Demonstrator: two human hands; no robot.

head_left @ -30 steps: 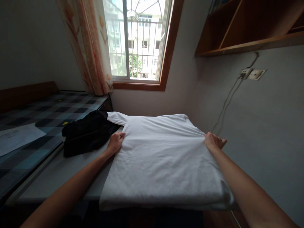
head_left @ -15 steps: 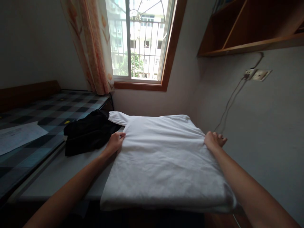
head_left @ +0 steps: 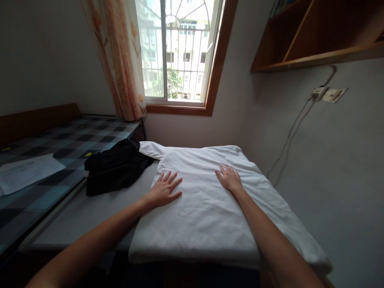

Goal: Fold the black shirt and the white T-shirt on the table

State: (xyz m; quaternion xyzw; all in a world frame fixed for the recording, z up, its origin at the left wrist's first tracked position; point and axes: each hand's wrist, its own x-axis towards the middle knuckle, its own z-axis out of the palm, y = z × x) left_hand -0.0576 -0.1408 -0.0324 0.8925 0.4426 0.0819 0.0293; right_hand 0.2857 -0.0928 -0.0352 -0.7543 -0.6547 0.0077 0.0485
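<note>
A white T-shirt (head_left: 198, 216) is spread over a light-coloured table (head_left: 72, 224), its near edge hanging at the table's front. One short sleeve points to the far left, its end touching a black garment (head_left: 117, 168). My left hand (head_left: 165, 189) lies with fingers spread on the left part of the shirt. On the right of its middle, my right hand (head_left: 229, 178) rests palm down, fingers apart. Neither hand grips the cloth. Shallow wrinkles run across the fabric, mostly on the right side.
To the left stands a bed with a checked cover (head_left: 60, 138) and a sheet of paper (head_left: 30, 171) on it. A barred window (head_left: 183, 60) and a curtain (head_left: 117, 68) are behind. Wooden shelves (head_left: 303, 60) and a socket (head_left: 327, 94) with a hanging cable are at right.
Both hands have let go of the shirt's side edges and moved inward, now flat on the cloth. The shirt's near right corner now reaches farther right.
</note>
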